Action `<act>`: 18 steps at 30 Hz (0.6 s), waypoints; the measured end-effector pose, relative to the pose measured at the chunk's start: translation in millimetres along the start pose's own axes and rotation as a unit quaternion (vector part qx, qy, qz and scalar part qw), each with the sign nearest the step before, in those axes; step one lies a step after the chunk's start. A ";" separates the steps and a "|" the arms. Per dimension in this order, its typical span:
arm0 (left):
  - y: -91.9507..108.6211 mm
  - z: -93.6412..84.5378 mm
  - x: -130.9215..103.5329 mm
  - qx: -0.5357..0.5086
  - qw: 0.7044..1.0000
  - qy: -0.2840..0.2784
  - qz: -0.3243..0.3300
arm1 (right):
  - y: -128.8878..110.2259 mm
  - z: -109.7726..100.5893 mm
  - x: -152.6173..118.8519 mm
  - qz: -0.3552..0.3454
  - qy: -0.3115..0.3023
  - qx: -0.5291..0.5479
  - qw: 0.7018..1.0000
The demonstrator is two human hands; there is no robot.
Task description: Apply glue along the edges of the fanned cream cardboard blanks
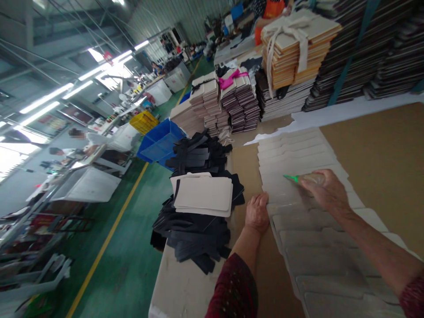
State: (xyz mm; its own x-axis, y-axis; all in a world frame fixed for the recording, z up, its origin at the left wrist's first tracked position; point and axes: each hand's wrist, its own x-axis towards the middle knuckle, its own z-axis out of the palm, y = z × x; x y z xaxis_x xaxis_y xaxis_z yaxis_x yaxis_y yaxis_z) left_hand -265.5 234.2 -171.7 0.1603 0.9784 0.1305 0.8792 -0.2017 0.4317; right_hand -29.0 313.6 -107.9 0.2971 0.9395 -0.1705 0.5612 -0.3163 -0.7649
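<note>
A squeeze bottle [313,179] with a thin green nozzle is wrapped in the fingers of my right hand [331,192]. Its nozzle points left, over overlapping pale panels [294,154] laid in a long row down the table. My left hand [257,213] is at the left edge of this row, its fingers curled together against a pale panel [281,209]; the fingertips are partly hidden. To its left, a few loose white panels [203,194] lie on a heap of dark strips and pieces [198,234].
Tied stacks of panels [238,99] stand at the table's far end, beside a larger bundle [298,48]. A blue crate [160,139] and a yellow crate [144,122] are beyond the table's left side. Across the green aisle [122,238], people sit at workbenches.
</note>
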 end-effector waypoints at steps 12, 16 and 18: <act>0.8 -0.2 -1.4 -0.007 1.000 0.000 0.007 | -15.9 37.4 -12.1 -0.022 -0.035 0.021 0.999; 0.8 -0.7 -1.5 -0.008 1.000 0.000 0.007 | -20.2 48.2 -16.3 -0.024 -0.036 0.034 0.999; 0.3 -0.4 -1.6 -0.008 1.000 -0.001 0.008 | -20.6 51.4 -19.2 -0.021 -0.036 0.044 0.998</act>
State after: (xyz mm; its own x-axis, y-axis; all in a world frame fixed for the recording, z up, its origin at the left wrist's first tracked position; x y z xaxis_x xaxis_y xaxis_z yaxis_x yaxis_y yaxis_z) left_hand -265.7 232.6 -171.4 0.1746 0.9752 0.1359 0.8692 -0.2175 0.4441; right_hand -85.9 308.8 -120.9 0.2158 0.9600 -0.1786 0.5016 -0.2659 -0.8232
